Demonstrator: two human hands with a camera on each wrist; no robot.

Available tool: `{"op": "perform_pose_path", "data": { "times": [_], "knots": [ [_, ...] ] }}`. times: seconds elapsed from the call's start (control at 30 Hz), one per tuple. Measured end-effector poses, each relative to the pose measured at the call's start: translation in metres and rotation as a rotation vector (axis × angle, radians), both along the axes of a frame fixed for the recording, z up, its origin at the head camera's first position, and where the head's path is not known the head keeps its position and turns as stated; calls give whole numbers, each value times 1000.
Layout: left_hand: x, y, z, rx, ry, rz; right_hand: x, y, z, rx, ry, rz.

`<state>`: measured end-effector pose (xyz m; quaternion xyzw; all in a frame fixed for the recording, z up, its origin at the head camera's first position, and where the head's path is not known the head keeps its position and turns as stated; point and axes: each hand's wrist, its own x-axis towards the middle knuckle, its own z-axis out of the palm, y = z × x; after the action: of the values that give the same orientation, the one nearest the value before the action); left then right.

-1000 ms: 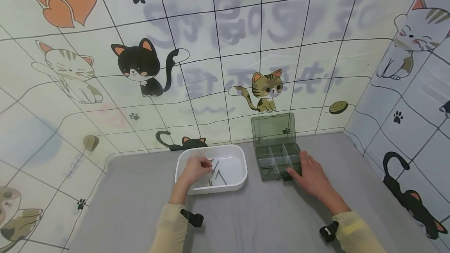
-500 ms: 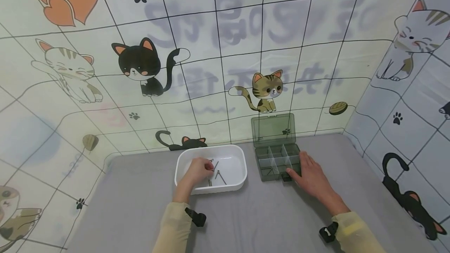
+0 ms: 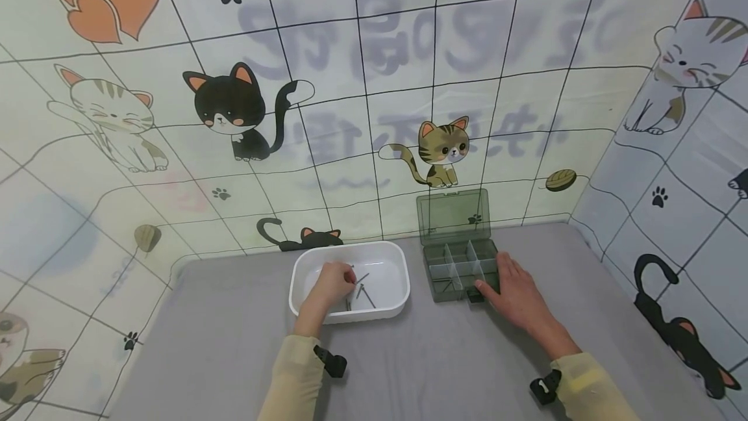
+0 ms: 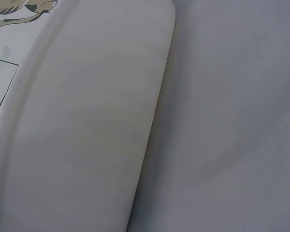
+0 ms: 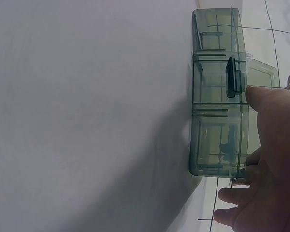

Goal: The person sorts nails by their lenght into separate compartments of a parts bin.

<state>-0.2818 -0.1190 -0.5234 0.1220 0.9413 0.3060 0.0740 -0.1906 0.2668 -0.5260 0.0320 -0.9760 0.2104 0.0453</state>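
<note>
In the head view my left hand (image 3: 333,283) is inside a white plastic tray (image 3: 403,278). Its curled fingertips pinch a thin metal screw (image 3: 363,278) close to the tray floor. Several more screws (image 3: 367,295) lie just right of and below the fingers. A green see-through compartment box (image 3: 438,271) stands to the right with its lid up. My right hand (image 3: 519,291) holds its front right corner, thumb at the front edge and fingers along the right side. The left wrist view has mainly the tray's outer wall (image 4: 92,116), the hand nearly out of frame.
A grey cloth (image 3: 403,369) covers the table. Behind it, and at both sides, hangs a white sheet with cat drawings (image 3: 444,148). The box's raised lid (image 3: 452,216) stands near this backdrop. A few thin pieces (image 3: 447,284) lie in its front left compartment.
My left hand has shifted slightly right and its fingertips have closed in on a screw, which now lies at a flatter angle. The right hand and the box stay put.
</note>
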Motion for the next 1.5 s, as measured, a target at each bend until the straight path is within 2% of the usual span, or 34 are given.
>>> {"op": "perform_pose_path", "data": {
  "times": [0.43, 0.57, 0.9, 1.3, 1.5],
  "knots": [
    [3, -1, 3, -23, -34, -5, 2, 0, 0, -2, 2, 0],
    [3, 0, 4, 6, -9, -12, 2, 0, 1, 2, 9, -1],
    [5, 0, 14, 68, 76, -72, 2, 1, 0, 4, 11, 0],
    [9, 8, 32, 114, 118, -127, 1, 1, 0, 0, 2, -5],
    [11, 14, 39, 192, 169, -162, 2, 0, 2, -16, 0, 0]
  ]
}}
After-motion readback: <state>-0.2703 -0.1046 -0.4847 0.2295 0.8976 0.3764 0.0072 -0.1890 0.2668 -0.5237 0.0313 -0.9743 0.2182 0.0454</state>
